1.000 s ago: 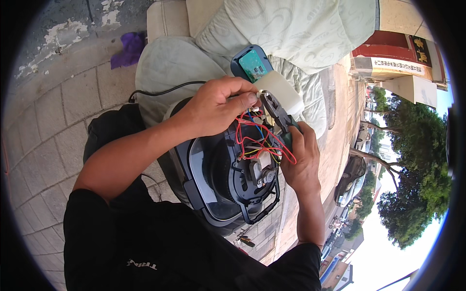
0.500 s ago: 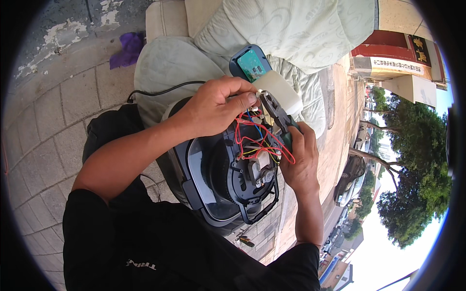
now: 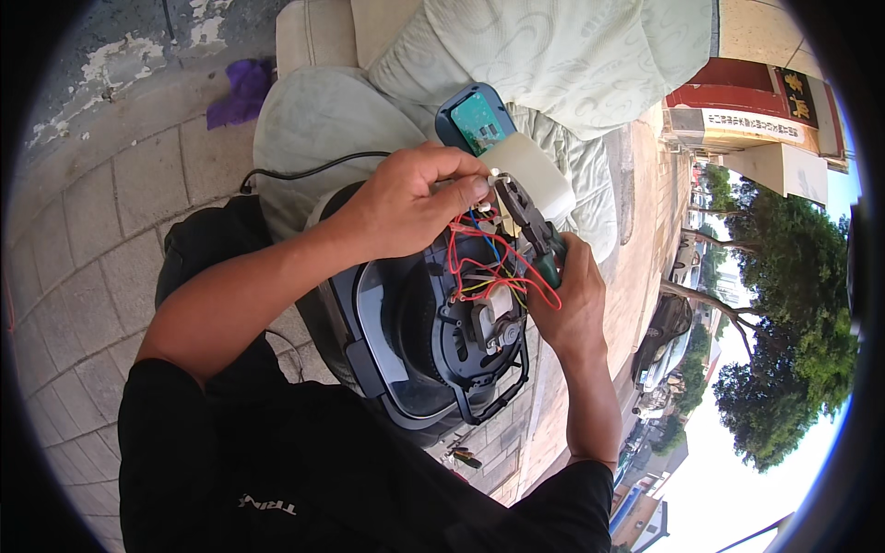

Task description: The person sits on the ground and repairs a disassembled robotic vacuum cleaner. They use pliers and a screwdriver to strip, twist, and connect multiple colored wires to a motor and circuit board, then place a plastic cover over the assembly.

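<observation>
My left hand point(image 3: 401, 205) pinches a small white wire connector point(image 3: 495, 175) between thumb and forefinger. My right hand point(image 3: 570, 295) grips a pair of pliers point(image 3: 522, 205) with dark green handles, and the jaws are right beside the connector. Below both hands sits an opened black appliance point(image 3: 398, 323) with a curved clear window. Red wires point(image 3: 546, 288), along with blue and yellow ones, loop out of it in a tangle. A small metal motor point(image 3: 498, 323) is exposed on its right side.
A green circuit board in a dark frame point(image 3: 475, 118) lies on the pale fabric cover point(image 3: 544, 55) beyond the appliance. Next to my right hand is a cream-coloured block point(image 3: 535, 170). A black cord point(image 3: 313, 171) runs left. A purple cloth point(image 3: 241, 92) is on the paving.
My right hand has shifted slightly along the pliers, and more of the green handles shows. The left hand stays in place on the connector.
</observation>
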The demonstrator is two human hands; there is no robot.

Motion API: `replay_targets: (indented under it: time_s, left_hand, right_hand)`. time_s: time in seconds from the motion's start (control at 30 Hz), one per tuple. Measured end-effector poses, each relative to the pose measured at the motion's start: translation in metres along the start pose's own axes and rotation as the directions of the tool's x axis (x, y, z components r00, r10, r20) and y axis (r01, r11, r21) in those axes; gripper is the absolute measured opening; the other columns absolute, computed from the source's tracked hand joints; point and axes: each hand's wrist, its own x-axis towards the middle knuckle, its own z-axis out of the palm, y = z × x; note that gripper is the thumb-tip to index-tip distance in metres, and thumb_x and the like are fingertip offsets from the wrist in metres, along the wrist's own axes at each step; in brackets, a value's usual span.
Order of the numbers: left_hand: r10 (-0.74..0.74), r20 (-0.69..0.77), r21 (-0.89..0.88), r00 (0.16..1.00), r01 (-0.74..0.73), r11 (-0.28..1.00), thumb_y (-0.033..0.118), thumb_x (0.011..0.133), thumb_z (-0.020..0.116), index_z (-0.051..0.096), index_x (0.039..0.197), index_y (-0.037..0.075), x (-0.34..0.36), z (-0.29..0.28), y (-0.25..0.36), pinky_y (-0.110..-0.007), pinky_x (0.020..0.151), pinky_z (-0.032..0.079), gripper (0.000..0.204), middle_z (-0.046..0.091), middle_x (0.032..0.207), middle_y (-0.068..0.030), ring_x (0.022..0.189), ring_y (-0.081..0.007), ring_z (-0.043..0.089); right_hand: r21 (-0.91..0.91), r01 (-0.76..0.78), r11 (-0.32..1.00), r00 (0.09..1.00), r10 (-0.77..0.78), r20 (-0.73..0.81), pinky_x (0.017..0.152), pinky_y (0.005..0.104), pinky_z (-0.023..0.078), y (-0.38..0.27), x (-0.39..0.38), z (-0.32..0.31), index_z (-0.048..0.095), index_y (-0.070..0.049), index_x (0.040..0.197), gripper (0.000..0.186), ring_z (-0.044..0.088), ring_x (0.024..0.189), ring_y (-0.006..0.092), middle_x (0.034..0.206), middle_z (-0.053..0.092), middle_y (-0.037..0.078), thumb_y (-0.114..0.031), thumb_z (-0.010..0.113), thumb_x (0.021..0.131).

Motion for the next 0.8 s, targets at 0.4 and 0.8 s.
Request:
replay_targets:
  time_s: [0.4, 0.8]
  left_hand:
    - [0.070, -0.012, 0.077, 0.997, -0.069, 0.995, 0.017, 0.110, 0.070, 0.076, 0.124, -0.005, -0.002, -0.003, -0.003, -0.029, 0.085, 0.058, 0.027, 0.081, 0.105, -0.0106, 0.097, -0.0105, 0.073]
    - [0.278, -0.052, 0.400, 0.959, -0.235, 0.886, 0.022, 0.106, 0.076, 0.074, 0.133, 0.001, 0.024, -0.009, -0.001, -0.037, 0.103, 0.056, 0.034, 0.079, 0.124, -0.0078, 0.119, -0.0187, 0.071]
  right_hand:
    - [-0.052, 0.004, 0.999, 0.998, -0.007, -0.057, 0.070, 0.0489, 0.059, 0.009, 0.003, 0.011, 0.060, -0.001, 0.125, 0.055, 0.074, 0.082, 0.0401, 0.094, 0.072, 0.017, -0.029, 0.090, 0.089]
    - [-0.072, -0.020, 0.997, 0.994, 0.012, -0.112, 0.074, 0.0528, 0.060, 0.015, 0.009, 0.017, 0.060, -0.004, 0.111, 0.026, 0.076, 0.085, 0.0417, 0.093, 0.074, 0.019, -0.016, 0.075, 0.093]
